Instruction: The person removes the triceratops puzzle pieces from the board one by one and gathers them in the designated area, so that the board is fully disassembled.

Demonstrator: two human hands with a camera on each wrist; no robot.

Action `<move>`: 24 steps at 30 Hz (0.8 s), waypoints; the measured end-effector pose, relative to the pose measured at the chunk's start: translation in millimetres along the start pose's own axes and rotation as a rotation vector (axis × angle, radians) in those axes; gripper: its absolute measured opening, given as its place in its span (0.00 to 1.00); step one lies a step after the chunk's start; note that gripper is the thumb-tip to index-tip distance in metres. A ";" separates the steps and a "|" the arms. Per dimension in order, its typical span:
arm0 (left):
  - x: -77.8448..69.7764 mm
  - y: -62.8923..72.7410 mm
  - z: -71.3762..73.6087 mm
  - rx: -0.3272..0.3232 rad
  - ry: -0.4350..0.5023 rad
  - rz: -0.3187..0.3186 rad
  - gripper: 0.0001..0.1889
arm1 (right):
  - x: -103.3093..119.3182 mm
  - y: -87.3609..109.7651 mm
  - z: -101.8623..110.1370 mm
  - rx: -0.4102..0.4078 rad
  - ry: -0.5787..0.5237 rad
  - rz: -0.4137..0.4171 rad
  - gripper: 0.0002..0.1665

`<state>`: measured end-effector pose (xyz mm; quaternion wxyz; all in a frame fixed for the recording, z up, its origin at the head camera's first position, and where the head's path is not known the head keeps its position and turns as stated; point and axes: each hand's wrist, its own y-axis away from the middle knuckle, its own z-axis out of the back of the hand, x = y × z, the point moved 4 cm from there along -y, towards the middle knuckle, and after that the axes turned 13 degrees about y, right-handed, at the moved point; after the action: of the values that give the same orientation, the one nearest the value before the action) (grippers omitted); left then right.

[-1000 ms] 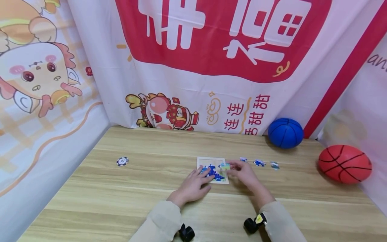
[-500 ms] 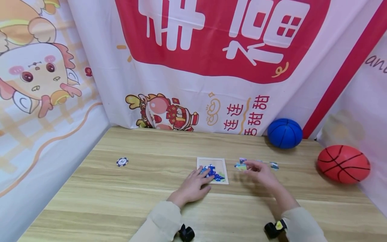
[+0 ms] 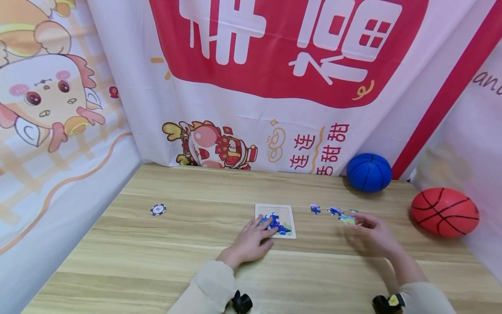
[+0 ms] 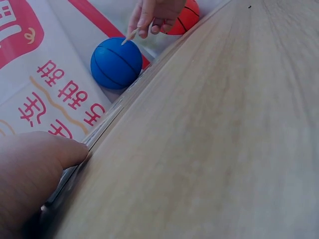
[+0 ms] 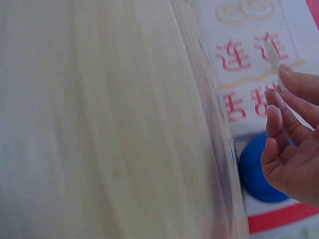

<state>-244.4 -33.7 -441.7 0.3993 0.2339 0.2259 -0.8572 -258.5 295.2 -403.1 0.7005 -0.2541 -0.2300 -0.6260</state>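
A small white-framed jigsaw puzzle board [image 3: 291, 213] lies on the table, partly filled with blue and green pieces. My left hand [image 3: 251, 242] rests on its lower left part with spread fingers, hiding some of the picture. Off to the right, my right hand [image 3: 372, 233] pinches a light green and blue puzzle piece [image 3: 347, 219] between thumb and finger. In the right wrist view that piece [image 5: 273, 57] is seen nearly edge-on, raised off the table. Loose puzzle pieces lie beyond it: a blue one [image 3: 315, 209], another blue one [image 3: 334, 211], and one mostly hidden by the right hand.
A blue ball [image 3: 369, 172] stands at the back right, and a red ball [image 3: 445, 212] at the right side of the wooden table [image 3: 188, 253]. A round chip [image 3: 158, 209] lies far left. Printed cloth [image 3: 235, 109] hangs along the back and sides.
My right hand has moved right, away from the puzzle board, carrying the light green piece past the loose blue pieces. The left hand has stayed on the board.
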 end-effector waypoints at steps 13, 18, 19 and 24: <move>1.6 -0.8 -1.6 0.005 -0.007 0.015 0.22 | -43.7 4.3 20.7 0.008 0.090 -0.071 0.31; 1.1 -0.5 -1.9 0.007 -0.009 0.017 0.22 | -54.5 2.8 20.2 0.021 0.125 -0.076 0.31; 0.7 -0.3 -1.7 0.008 -0.009 0.016 0.22 | -56.2 2.5 19.9 0.017 0.134 -0.071 0.31; -0.1 0.1 -1.4 0.010 -0.009 0.014 0.22 | -60.6 1.6 18.2 -0.033 0.182 -0.031 0.28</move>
<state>-243.9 -32.9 -442.8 0.4052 0.2337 0.2184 -0.8564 -263.7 353.1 -428.2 0.7045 -0.2040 -0.1587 -0.6609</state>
